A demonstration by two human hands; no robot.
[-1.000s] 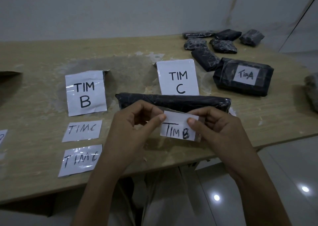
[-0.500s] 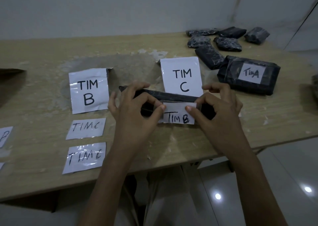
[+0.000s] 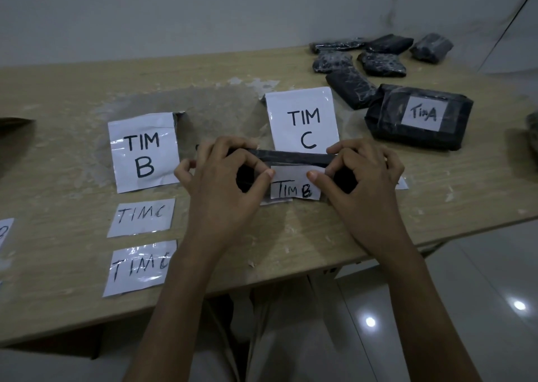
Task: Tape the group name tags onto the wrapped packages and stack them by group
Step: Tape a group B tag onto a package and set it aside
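A long black wrapped package (image 3: 294, 158) lies across the table's middle, near the front edge. My left hand (image 3: 225, 183) grips its left part and my right hand (image 3: 362, 183) grips its right part. Both thumbs press a small white tag reading "TIM B" (image 3: 294, 185) against the package's near face. Large signs "TIM B" (image 3: 144, 151) and "TIM C" (image 3: 302, 119) lie flat behind. Two loose "TIM C" tags (image 3: 141, 217) (image 3: 139, 266) lie at the left front. A bigger black package tagged "Tim A" (image 3: 419, 116) sits at the right.
Several small black wrapped packages (image 3: 381, 64) lie at the table's back right corner. Another dark bundle (image 3: 532, 125) shows at the right frame edge. A partly cut-off paper tag (image 3: 4, 231) lies at the far left. The wooden table's front edge (image 3: 291, 277) runs close to my wrists.
My hands carried the "TIM B" tag from in front of the package onto its near face, and my fingers have closed around the package's two ends.
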